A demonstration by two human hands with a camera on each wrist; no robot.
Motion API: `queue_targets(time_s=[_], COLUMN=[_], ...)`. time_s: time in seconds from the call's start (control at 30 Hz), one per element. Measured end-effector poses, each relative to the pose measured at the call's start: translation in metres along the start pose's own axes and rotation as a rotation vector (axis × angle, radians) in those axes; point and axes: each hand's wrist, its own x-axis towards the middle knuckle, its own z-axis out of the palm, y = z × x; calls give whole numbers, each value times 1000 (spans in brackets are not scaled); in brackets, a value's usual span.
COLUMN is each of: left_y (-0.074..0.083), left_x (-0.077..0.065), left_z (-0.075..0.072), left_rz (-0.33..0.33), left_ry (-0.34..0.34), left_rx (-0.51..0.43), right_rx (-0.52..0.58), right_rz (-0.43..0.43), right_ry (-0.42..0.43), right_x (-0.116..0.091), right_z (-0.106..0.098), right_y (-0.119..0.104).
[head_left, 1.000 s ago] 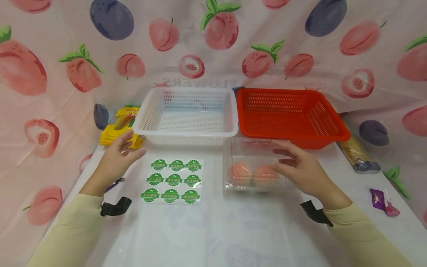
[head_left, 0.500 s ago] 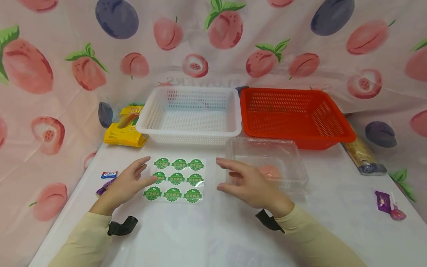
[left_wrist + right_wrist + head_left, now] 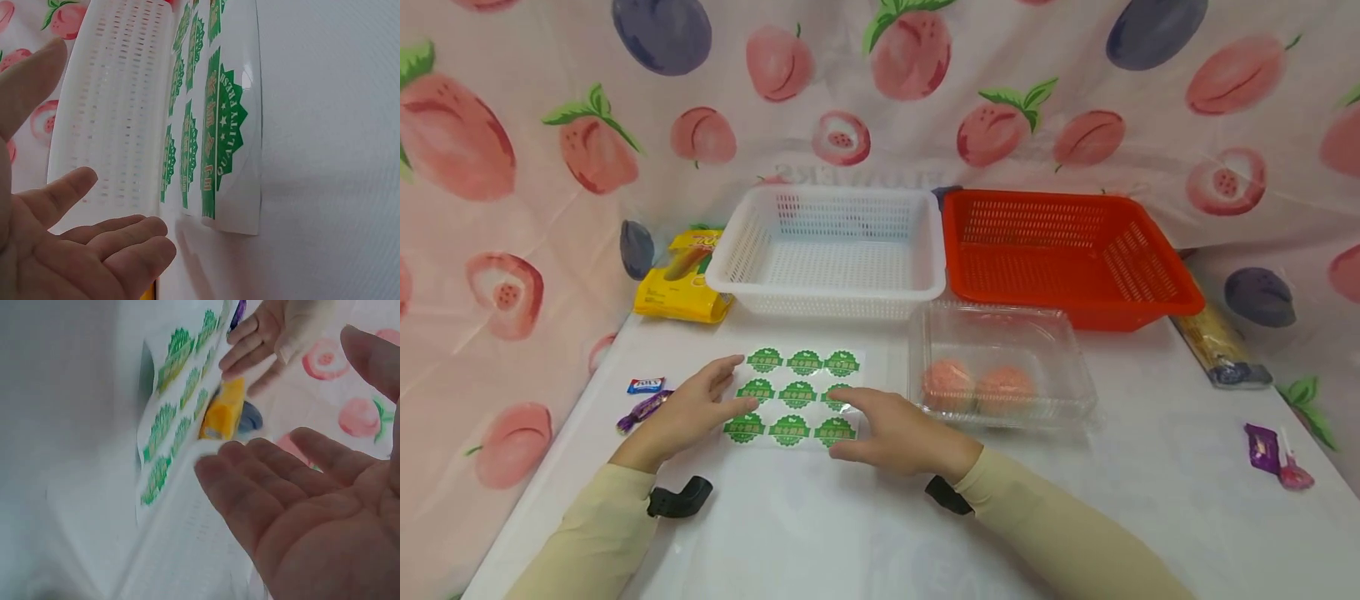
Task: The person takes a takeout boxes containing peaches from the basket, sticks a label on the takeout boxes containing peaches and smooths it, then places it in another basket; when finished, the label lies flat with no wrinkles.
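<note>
A sheet of round green stickers (image 3: pixel 797 395) lies flat on the white table, its print reading "quality fresh" in the left wrist view. My left hand (image 3: pixel 688 417) hovers at the sheet's left edge, fingers spread and nothing in them. Over the right edge of the sheet is my right hand (image 3: pixel 902 433), thumb and fingers apart, also holding nothing. Both palms face each other in the right wrist view, where the left hand (image 3: pixel 265 337) shows beyond the stickers (image 3: pixel 181 419). To the right stands a clear plastic box (image 3: pixel 1045 358) with two pinkish round things (image 3: pixel 1003 390) inside.
Behind the sheet are a white basket (image 3: pixel 827 296) and a red basket (image 3: pixel 1075 312), side by side. A yellow packet (image 3: pixel 681 292) sits at the back left. Small wrapped sweets (image 3: pixel 646 385) lie at left, with a purple one (image 3: pixel 1262 447) and a lollipop (image 3: pixel 1294 475) at right.
My right hand has moved left from the clear box to the sticker sheet. My left hand has come down and right, from near the yellow packet to the sheet's left edge.
</note>
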Motion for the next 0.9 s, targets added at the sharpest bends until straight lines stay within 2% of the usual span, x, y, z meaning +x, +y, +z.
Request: queue_targets(time_s=[0.17,0.3,0.53,0.7,0.9], left_y=[-2,-1,1,2,-1], left_x=[4,7,19,27,33], left_z=[0,0,-5,-7,-9], left_rz=[6,0,-47,-77,-77], left_ry=[-41,-35,-16,-7,32], left_rx=[-29,4,21,46,55], right_rx=[-31,-59,-82,-89,-97], right_rz=[93,129,152,142,138], right_ry=[-96,-119,-152,-145,-146], right_x=[7,6,5,6,7], right_z=[10,13,14,14,15], right_y=[3,6,8,7,9])
